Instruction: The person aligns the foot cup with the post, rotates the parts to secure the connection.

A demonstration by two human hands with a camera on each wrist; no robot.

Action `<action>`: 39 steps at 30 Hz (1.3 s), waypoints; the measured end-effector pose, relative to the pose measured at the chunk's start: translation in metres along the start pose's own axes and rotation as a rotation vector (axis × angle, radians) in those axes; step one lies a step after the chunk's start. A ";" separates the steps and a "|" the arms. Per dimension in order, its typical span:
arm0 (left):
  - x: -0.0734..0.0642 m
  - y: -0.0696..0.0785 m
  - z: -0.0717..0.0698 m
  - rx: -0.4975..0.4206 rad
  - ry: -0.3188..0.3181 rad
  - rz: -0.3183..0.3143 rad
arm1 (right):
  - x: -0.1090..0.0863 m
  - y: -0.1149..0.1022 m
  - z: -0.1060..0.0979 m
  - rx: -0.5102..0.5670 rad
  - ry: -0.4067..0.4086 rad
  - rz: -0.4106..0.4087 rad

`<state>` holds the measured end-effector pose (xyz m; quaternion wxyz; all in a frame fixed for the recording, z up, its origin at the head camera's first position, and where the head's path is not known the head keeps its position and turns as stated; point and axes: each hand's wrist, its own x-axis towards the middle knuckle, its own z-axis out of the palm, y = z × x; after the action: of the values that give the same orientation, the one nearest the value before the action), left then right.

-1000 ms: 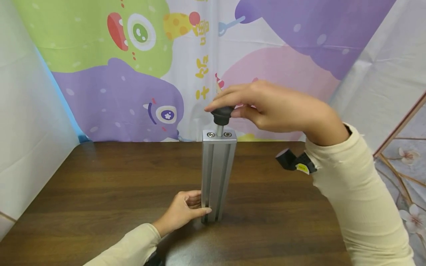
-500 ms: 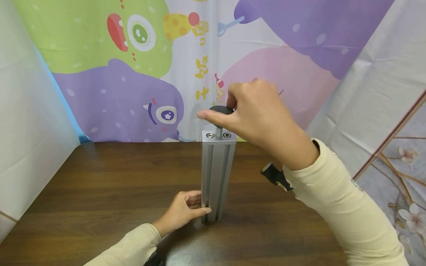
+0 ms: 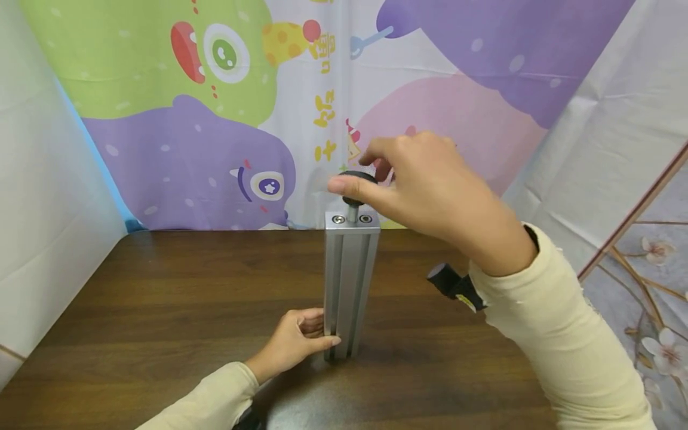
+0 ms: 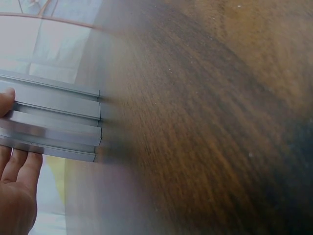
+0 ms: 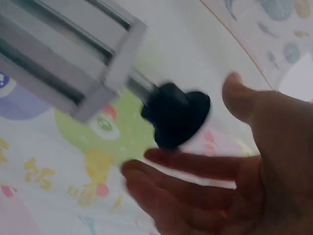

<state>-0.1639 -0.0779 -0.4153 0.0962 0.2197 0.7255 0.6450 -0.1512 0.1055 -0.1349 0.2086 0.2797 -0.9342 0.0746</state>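
A silver slotted aluminium profile stands upright on the wooden table. Its top end plate bears two socket screws, and a metal stem rises between them to a black levelling foot. Low on the profile, my left hand grips it, thumb on the front face and fingers behind; the left wrist view shows fingers along the profile's edge. My right hand is at the levelling foot, thumb in front of it in the head view. In the right wrist view that thumb is apart from the foot, fingertips near its rim.
The brown wooden tabletop lies under the profile. Behind it hangs a cartoon-printed curtain, with white cloth walls at the sides. A black camera mount sticks out from the right wrist.
My right hand turned at the levelling foot, its thumb coming round to the front, then shifted slightly right with the fingers loosening. The left hand and profile stayed in place.
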 end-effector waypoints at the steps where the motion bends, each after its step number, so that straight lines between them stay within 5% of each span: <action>1: 0.000 0.000 0.000 0.001 0.000 -0.002 | 0.000 0.005 -0.002 0.006 -0.030 -0.064; 7: 0.001 -0.003 -0.001 -0.008 -0.001 0.002 | 0.004 0.030 -0.007 0.081 -0.129 -0.516; 13: 0.000 -0.001 -0.001 0.008 0.002 0.004 | 0.007 0.036 -0.013 0.149 -0.242 -0.537; 20: 0.001 -0.007 -0.001 0.016 0.011 0.006 | 0.014 0.040 -0.010 0.191 -0.232 -0.575; 27: 0.006 -0.027 -0.003 0.018 0.020 -0.003 | 0.012 0.033 -0.007 0.116 -0.158 -0.470; 35: 0.002 -0.014 -0.002 0.003 0.008 -0.007 | 0.004 0.008 0.016 -0.039 0.248 -0.182; 39: 0.002 -0.010 -0.001 -0.005 0.004 0.003 | -0.001 0.001 0.023 -0.085 0.338 -0.071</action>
<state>-0.1679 -0.0792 -0.4250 0.0944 0.2195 0.7237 0.6475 -0.1594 0.1013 -0.1559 0.3771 0.2871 -0.8775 0.0736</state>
